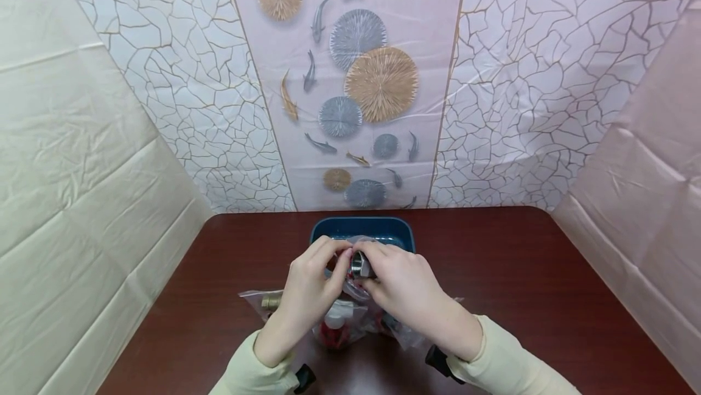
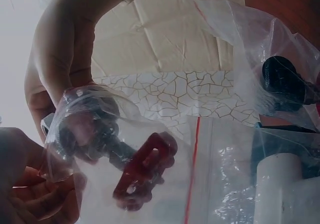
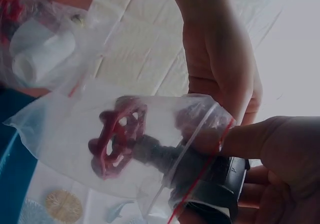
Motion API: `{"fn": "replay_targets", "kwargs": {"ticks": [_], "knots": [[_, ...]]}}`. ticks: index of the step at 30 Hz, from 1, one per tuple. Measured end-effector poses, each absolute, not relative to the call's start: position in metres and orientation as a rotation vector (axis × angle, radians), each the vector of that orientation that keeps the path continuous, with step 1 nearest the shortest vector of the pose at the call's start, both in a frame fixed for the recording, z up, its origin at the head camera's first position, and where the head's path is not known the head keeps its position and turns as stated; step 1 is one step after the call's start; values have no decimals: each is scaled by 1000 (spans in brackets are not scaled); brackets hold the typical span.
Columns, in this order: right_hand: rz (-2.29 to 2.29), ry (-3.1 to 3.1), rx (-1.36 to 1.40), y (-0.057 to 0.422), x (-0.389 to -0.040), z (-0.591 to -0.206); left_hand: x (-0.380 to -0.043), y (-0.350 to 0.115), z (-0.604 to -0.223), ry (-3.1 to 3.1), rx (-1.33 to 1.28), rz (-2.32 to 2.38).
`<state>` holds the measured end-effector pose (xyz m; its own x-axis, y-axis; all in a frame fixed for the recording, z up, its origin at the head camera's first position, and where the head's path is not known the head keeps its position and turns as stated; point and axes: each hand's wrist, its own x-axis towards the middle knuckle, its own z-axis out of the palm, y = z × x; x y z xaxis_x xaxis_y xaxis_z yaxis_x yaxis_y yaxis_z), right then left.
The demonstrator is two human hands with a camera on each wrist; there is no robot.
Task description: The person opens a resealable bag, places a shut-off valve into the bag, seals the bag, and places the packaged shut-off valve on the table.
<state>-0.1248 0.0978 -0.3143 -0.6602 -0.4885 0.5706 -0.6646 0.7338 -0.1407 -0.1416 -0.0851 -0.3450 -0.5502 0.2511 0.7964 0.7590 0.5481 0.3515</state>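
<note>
Both hands meet over the table in front of the blue tray, around a metal valve with a red handwheel. Most of the valve, handwheel included, lies inside a clear zip bag with a red seal line. My right hand grips the valve's metal end at the bag's mouth, its thumb over the plastic. With thumb and forefinger, my left hand pinches the bag's edge beside that end. In the left wrist view the handwheel shows through the plastic.
Beneath the hands lie several clear bags: one with a white pipe fitting and red parts, one with a brass fitting at the left, another bag at the right. The blue tray stands behind. Fabric walls enclose the brown table.
</note>
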Motion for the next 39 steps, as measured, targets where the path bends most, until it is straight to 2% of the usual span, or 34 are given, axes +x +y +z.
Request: {"fn": "replay_targets", "kwargs": {"ticks": [16, 31, 39], "knots": [[581, -2508, 831, 93, -129, -332, -143, -85, -349, -2037, -817, -930], [999, -2640, 1053, 119, -131, -292, -151, -90, -317, -1913, -852, -986], [853, -2630, 1098, 124, -127, -286, -150, -85, -308, -1898, -875, -996]]}}
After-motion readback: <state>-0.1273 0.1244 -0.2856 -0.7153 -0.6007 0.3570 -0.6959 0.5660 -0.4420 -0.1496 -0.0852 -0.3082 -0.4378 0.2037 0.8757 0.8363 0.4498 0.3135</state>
